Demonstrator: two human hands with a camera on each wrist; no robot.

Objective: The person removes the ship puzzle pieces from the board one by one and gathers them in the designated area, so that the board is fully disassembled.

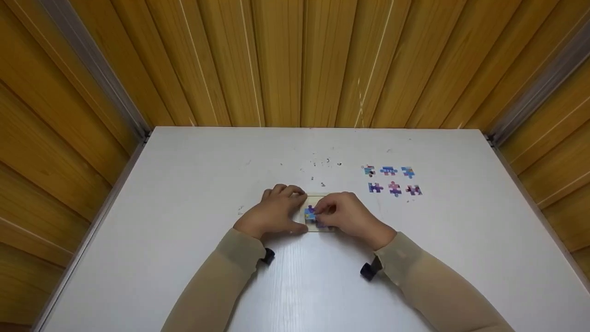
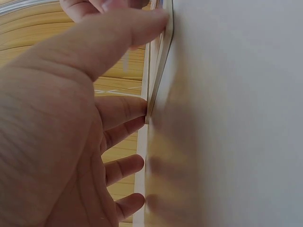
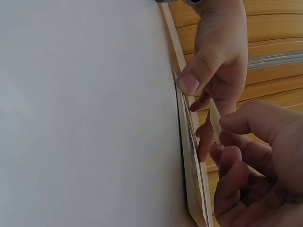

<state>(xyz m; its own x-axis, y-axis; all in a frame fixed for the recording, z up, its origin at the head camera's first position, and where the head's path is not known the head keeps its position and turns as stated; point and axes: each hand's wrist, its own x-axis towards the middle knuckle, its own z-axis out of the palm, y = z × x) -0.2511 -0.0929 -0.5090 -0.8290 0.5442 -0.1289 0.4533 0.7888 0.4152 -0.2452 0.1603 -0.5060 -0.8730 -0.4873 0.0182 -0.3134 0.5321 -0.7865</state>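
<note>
A small pale wooden puzzle tray [image 1: 315,198] lies on the white table between both hands. My left hand [image 1: 276,210] holds its left side, thumb at the near corner and index finger at the far corner. The other left fingers [image 2: 124,171] spread beyond the tray. Over the tray, my right hand [image 1: 348,216] pinches a thin jigsaw piece [image 3: 215,120] between thumb and fingertips; it is seen edge-on and raised above the tray. Blue and purple puzzle printing [image 1: 309,213] shows by the right fingertips, which partly cover the tray's inside.
Several loose jigsaw pieces [image 1: 388,171] lie in two rows on the table, right of the tray. Small dark marks [image 1: 327,161] dot the table [image 1: 193,184] beyond the tray. Wood-look panels [image 1: 281,64] stand behind the table and at both sides.
</note>
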